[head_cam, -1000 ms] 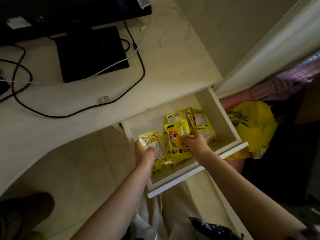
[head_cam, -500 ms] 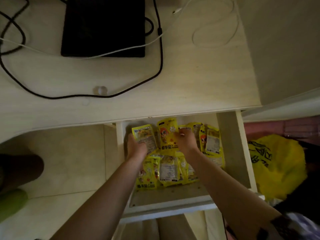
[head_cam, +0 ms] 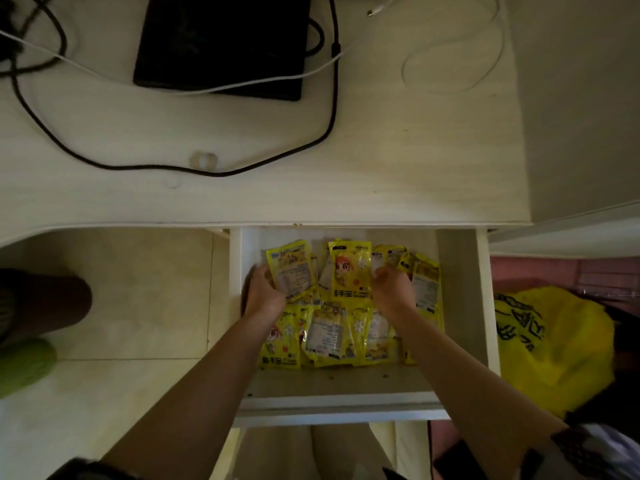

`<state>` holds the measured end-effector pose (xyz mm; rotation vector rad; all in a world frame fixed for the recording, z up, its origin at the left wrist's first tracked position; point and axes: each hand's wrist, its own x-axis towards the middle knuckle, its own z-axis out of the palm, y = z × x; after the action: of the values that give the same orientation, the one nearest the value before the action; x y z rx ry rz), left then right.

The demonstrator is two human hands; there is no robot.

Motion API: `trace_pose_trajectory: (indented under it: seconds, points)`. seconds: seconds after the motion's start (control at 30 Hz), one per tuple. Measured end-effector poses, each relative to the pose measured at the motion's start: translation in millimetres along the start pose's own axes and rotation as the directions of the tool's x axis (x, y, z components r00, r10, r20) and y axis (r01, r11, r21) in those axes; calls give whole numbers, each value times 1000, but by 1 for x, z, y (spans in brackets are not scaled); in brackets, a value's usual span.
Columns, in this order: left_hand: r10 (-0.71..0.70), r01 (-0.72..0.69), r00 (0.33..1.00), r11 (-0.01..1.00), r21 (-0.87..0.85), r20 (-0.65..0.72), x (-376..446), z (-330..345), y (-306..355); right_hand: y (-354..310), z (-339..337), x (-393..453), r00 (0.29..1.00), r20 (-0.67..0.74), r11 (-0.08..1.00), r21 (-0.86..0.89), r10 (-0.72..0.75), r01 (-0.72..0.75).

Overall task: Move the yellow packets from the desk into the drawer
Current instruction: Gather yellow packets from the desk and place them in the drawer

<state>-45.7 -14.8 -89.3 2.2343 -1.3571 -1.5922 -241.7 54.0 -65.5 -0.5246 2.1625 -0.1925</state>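
now both grips, left hand [head_cam: 264, 296] and right hand [head_cam: 393, 289], each pinching yellow packets [head_cam: 329, 336] inside drawer [head_cam: 457, 306]

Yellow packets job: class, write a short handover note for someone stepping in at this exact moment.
Left hand: holds the upper-left packet.
Right hand: fingers curled at the edge of the cartoon-face packet; grip unclear.
Things: all visible yellow packets lie in the open drawer. The desk shows only cables and a black device.
Done: packets moved.
Left: let go, perhaps tidy, close drawer.
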Motion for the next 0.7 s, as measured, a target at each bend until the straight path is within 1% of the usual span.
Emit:
trace_pose_trajectory:
  seconds: [0.07,0.13,0.3,0.4,0.5,0.57,0.7]
  points:
    - [49,-47,999,996,82,-24,-11,-6,0,2,-5,-8,1000,8,999,41,23,-23]
    - [90,-87,996,987,136,-17,-21,-10,-1,5,-9,-17,1000,23,999,43,-10,9]
    - [166,-169,986,973,159,30,-52,-22,1,3,-21,-46,998,23,997,34,-63,63]
    - [186,-188,982,969,158,28,-78,-33,4,1,-25,-69,987,60,989,-15,-148,149]
    - [227,-220,973,963,155,-31,-102,-49,1,-7,-23,-93,965,80,965,-60,-248,253]
    - [266,-253,961,955,158,-73,-116,-62,-4,-14,-20,-111,942,88,938,-103,-324,332]
    - [305,-274,936,945,177,-177,-145,-92,-24,-33,-7,-146,878,157,860,-185,-453,476]
